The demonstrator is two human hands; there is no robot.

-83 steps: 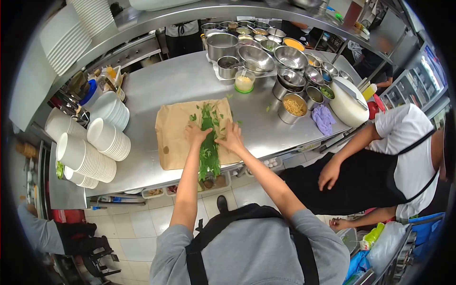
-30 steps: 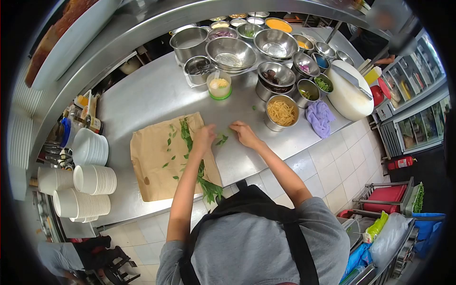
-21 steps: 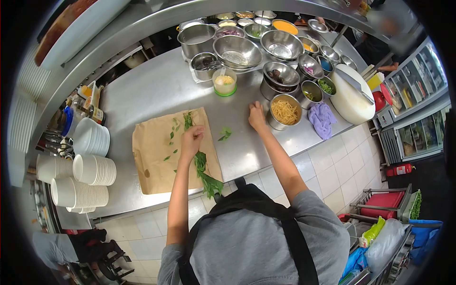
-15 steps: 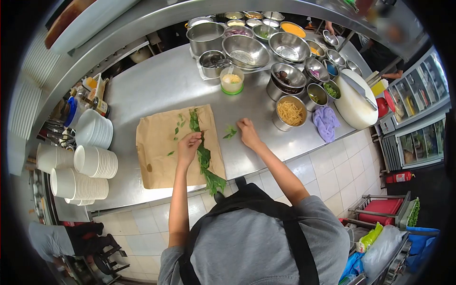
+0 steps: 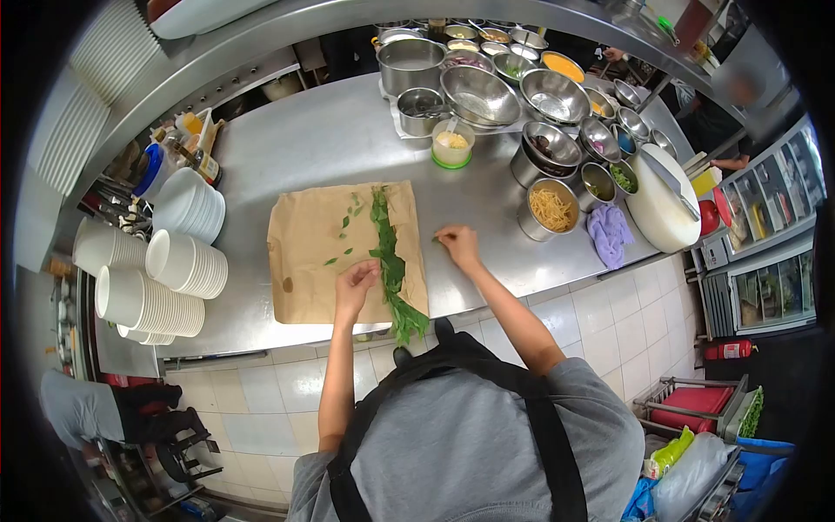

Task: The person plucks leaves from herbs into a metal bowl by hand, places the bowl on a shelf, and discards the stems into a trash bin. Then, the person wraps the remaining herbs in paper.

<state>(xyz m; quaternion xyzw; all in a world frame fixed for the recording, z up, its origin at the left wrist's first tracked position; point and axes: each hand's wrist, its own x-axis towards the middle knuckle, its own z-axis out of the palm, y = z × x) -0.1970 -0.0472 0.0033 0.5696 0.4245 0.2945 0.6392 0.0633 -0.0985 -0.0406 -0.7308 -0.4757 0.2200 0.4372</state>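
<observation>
A flattened brown paper bag (image 5: 304,235) lies on the steel table. Green leafy stems (image 5: 391,270) run down its right side, and their lower end reaches past the table's front edge. Loose small leaves (image 5: 345,221) are scattered on the paper. My left hand (image 5: 357,283) is over the paper, just left of the stems, with its fingers pinched; what they hold, if anything, is too small to tell. To the right of the paper, my right hand (image 5: 459,244) touches the steel, fingertips together around a small bit of green leaf.
Stacked white bowls (image 5: 148,296) stand at the left. Steel bowls (image 5: 557,96), a pot of yellow strips (image 5: 550,210), a lidless tub (image 5: 452,143), a purple cloth (image 5: 609,235) and a knife (image 5: 670,187) on a white board (image 5: 661,209) are at the right.
The loose leaves right of the paper have gone from the bare steel, and my right hand has closed there. My left hand has moved off the stems, down and left. The view has shifted.
</observation>
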